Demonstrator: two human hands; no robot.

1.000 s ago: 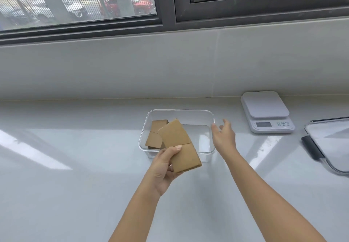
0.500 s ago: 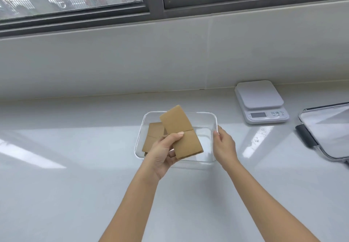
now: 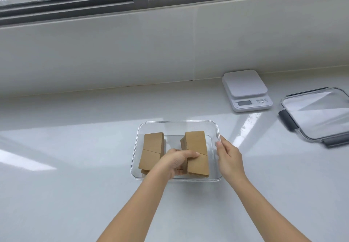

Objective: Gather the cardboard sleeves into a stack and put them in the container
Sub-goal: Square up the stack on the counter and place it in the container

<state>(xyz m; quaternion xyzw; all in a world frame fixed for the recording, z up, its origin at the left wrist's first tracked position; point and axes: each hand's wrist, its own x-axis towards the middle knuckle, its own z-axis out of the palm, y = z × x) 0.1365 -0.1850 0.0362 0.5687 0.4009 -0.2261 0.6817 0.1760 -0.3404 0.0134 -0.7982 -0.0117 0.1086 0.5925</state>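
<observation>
Here, left hand gripped the brown cardboard sleeve stack, long axis up-frame, inside the clear plastic rectangular container, right hand grasping its right rim.

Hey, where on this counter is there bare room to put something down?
Counter left of the clear container is bare, as is the near strip. Crowded: the container, holding both sleeve stacks and hands; scale and lid at right.
</observation>
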